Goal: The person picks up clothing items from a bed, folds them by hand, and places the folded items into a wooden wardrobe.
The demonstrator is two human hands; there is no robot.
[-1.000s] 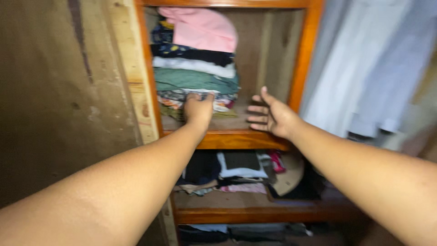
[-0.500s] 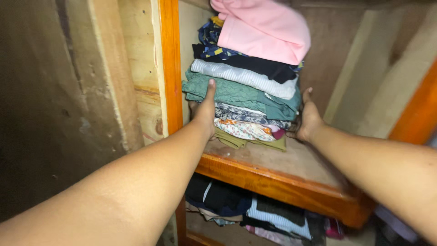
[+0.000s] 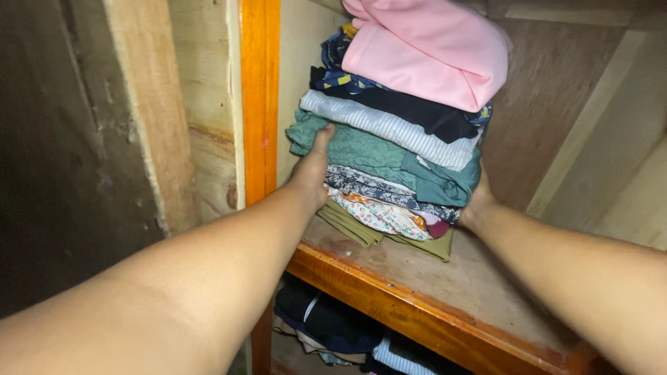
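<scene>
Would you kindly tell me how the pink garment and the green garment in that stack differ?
The pink garment lies on top of the stack, while the green garment sits mid-stack under several others. The pink one is plain and smooth; the green one looks textured. The left hand touches the green one's edge and not the pink one. Both are folded, on the same wooden shelf.

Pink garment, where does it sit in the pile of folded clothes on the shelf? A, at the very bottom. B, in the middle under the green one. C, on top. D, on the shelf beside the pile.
C: the pink garment lies on top of the pile, above the dark and striped pieces.
</scene>
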